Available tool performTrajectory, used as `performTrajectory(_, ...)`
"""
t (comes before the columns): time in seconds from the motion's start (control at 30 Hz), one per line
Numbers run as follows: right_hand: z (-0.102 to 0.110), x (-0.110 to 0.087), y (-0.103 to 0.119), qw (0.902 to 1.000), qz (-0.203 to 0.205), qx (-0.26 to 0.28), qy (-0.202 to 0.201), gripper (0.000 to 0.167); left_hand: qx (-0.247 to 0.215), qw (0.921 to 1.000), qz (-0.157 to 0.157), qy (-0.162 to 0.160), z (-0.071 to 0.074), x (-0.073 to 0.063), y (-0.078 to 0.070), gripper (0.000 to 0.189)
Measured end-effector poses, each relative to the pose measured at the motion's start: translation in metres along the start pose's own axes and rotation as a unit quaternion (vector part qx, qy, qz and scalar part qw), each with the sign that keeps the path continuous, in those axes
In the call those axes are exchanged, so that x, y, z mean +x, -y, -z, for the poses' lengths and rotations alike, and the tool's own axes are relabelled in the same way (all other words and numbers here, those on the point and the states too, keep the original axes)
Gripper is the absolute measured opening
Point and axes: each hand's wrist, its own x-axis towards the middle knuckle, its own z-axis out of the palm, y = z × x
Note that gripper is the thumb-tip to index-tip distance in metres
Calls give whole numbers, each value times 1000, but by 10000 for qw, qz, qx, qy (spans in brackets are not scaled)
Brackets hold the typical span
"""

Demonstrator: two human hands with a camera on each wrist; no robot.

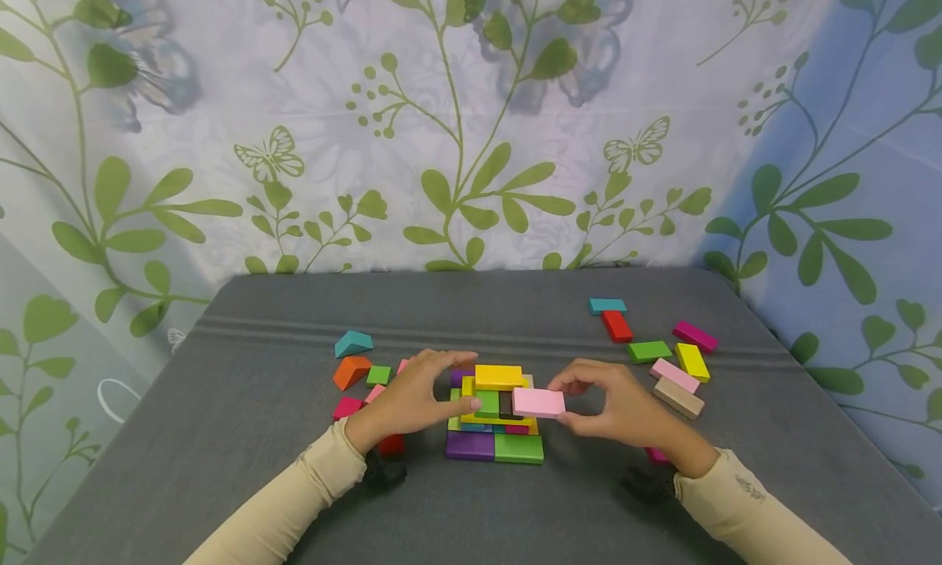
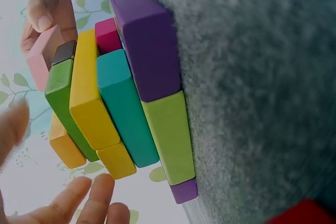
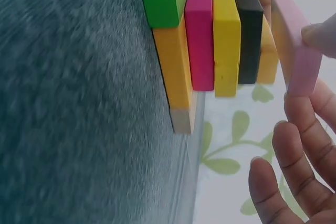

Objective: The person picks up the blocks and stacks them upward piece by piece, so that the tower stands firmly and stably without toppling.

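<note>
A stepped stack of colored wooden blocks stands on the grey table, with a purple block [image 1: 470, 446] and a green block [image 1: 518, 448] along its front base. Its top piece is a yellow block [image 1: 499, 377], above a green block [image 2: 60, 85] and a dark block [image 3: 249, 38]. My right hand [image 1: 618, 401] pinches a pink block [image 1: 539, 402] between thumb and fingers, by the stack's upper right side. At the left of the stack, my left hand [image 1: 415, 397] has its thumb and fingers spread apart and holds nothing. In the left wrist view its fingertips show clear of the blocks.
Loose blocks lie left of the stack, among them a blue one [image 1: 354, 343] and an orange arch [image 1: 352, 373]. More are scattered to the right, including a red block [image 1: 616, 326], a yellow block [image 1: 693, 362] and a plain wood block [image 1: 679, 397]. A patterned curtain [image 1: 471, 123] hangs behind the table.
</note>
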Motion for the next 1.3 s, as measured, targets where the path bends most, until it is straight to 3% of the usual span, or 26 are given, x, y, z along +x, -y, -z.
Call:
performTrajectory(0.2, -13, 10, 6, 9999, 114, -51, 14, 32, 166, 9986, -172, -480, 0, 1, -2, 43)
performTrajectory(0.7, -31, 23, 11, 9968, 678, -12, -418, 34, 195, 9989, -198, -381, -1, 4, -6, 37)
performTrajectory(0.93, -33, 26, 15, 9980, 476, -17, -411, 31, 2, 9995, -164, -283, 0, 4, -6, 40)
performTrajectory(1.13, -34, 27, 15, 9986, 328, -14, -409, 33, -229, 9997, 71, -56, -1, 4, -5, 60)
performTrajectory(1.3, -31, 27, 15, 9989, -392, 216, -109, 58, -125, 9997, 164, 115, -1, 4, -5, 77)
